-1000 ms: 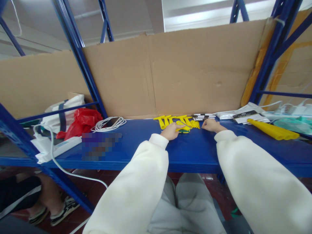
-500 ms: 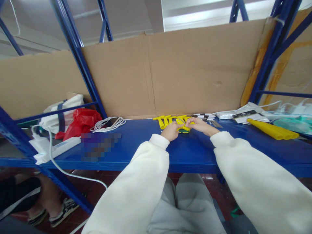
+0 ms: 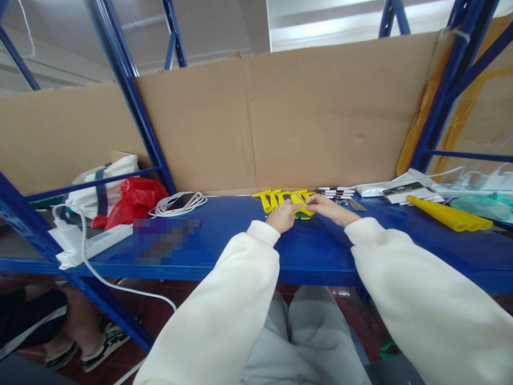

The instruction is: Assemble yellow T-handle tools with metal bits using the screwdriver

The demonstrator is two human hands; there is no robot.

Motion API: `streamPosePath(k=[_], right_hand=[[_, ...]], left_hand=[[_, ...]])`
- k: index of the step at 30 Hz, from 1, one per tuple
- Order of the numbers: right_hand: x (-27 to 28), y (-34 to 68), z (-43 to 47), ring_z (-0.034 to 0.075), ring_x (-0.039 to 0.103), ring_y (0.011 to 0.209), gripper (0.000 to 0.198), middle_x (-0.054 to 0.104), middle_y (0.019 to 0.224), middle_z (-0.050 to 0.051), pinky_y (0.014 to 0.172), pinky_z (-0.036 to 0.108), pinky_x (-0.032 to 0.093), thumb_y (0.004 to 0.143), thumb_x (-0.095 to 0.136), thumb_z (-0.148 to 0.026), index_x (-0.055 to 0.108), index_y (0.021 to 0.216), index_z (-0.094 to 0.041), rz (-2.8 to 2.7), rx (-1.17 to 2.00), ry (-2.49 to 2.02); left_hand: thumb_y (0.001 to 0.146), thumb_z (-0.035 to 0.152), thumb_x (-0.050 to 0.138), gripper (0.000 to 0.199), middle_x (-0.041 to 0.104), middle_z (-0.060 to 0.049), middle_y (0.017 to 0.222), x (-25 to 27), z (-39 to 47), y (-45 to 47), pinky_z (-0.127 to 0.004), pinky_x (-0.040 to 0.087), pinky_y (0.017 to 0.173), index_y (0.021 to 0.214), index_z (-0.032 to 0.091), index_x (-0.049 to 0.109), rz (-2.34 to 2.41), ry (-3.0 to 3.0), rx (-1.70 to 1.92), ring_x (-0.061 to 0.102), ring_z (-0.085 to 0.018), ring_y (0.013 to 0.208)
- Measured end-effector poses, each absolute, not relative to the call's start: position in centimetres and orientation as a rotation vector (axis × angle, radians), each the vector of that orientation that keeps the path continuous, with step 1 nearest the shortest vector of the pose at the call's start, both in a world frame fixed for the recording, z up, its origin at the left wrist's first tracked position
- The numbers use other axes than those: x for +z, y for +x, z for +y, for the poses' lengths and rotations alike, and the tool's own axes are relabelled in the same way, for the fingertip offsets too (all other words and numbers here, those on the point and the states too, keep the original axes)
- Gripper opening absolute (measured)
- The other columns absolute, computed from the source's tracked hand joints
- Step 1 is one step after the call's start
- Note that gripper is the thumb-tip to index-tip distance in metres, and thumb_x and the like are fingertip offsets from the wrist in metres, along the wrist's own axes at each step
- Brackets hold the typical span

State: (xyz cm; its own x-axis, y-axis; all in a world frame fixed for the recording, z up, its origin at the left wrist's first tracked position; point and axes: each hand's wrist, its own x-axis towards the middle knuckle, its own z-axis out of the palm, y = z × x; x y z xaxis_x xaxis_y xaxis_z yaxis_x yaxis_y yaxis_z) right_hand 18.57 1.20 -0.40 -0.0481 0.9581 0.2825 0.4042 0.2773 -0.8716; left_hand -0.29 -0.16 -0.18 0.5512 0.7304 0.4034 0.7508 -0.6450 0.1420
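Observation:
My left hand (image 3: 281, 216) is closed around one end of a small yellow plastic piece (image 3: 298, 209) above the blue shelf. My right hand (image 3: 326, 207) pinches at the other end of it; the fingertips partly hide the piece, and its exact kind is too small to tell. Just under the fingers lies a yellow and dark green item (image 3: 303, 215). Behind my left hand, several yellow T-shaped plastic tools (image 3: 265, 202) stand in a row against the cardboard. Small black and white packets (image 3: 334, 191) lie just beyond my right hand.
On the left are a coiled white cable (image 3: 178, 204), a red plastic bag (image 3: 138, 199) and a white power strip (image 3: 100, 245). Yellow tubes (image 3: 449, 214) and a white packet (image 3: 411, 191) lie right. Cardboard (image 3: 312, 117) backs the shelf (image 3: 320, 254). Another person's legs (image 3: 78, 321) show below left.
My right fingers have shifted very slightly at the yellow piece, between my hands. The rest looks the same apart from a tiny camera shift.

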Motion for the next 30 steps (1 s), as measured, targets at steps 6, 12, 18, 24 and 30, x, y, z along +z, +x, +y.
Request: streamPosePath(k=[6, 12, 18, 24, 30], right_hand=[[-0.5, 18.3, 1.2, 0.018, 0.067, 0.081, 0.021, 0.070, 0.083, 0.001, 0.074, 0.028, 0.055, 0.069, 0.072, -0.017, 0.061, 0.086, -0.022, -1.481, 0.861, -1.212], [0.2, 18.2, 1.0, 0.014, 0.065, 0.073, 0.025, 0.069, 0.079, 0.000, 0.073, 0.026, 0.054, 0.071, 0.066, -0.010, 0.061, 0.093, -0.020, -1.426, 0.848, -1.182], [0.6, 18.8, 1.1, 0.014, 0.065, 0.072, 0.024, 0.069, 0.081, 0.000, 0.071, 0.025, 0.053, 0.072, 0.067, -0.010, 0.060, 0.092, -0.021, -1.309, 0.849, -1.199], [0.2, 19.3, 1.0, 0.016, 0.067, 0.077, 0.023, 0.070, 0.081, 0.002, 0.073, 0.027, 0.055, 0.070, 0.071, -0.013, 0.061, 0.090, -0.021, -1.389, 0.961, -1.184], [0.9, 20.5, 1.1, 0.017, 0.071, 0.082, 0.013, 0.075, 0.093, 0.007, 0.076, 0.028, 0.057, 0.085, 0.062, -0.017, 0.065, 0.097, -0.020, -1.459, 0.882, -1.205]], left_hand=[[0.091, 0.008, 0.050, 0.054, 0.064, -0.012, 0.124, 0.3, -0.4, -0.3, -0.043, 0.053, 0.102, 0.140, 0.027, 0.063, -1.337, -2.731, -0.685, 0.063, -0.027, 0.117], [0.095, 0.011, 0.047, 0.057, 0.061, -0.012, 0.131, 1.2, -1.5, -0.3, -0.048, 0.052, 0.101, 0.147, 0.031, 0.054, -1.402, -2.697, -0.631, 0.061, -0.030, 0.119], [0.092, 0.003, 0.042, 0.073, 0.053, -0.014, 0.141, 1.0, -1.9, -0.3, -0.053, 0.053, 0.097, 0.157, 0.037, 0.039, -1.383, -2.701, -0.494, 0.061, -0.033, 0.120], [0.089, 0.001, 0.043, 0.077, 0.050, -0.013, 0.143, 0.5, -1.5, -0.4, -0.054, 0.055, 0.096, 0.155, 0.041, 0.041, -1.350, -2.710, -0.464, 0.060, -0.033, 0.121], [0.087, -0.001, 0.046, 0.077, 0.040, -0.011, 0.156, 0.5, -1.3, -0.5, -0.052, 0.054, 0.101, 0.153, 0.040, 0.045, -1.345, -2.745, -0.612, 0.061, -0.031, 0.123]])
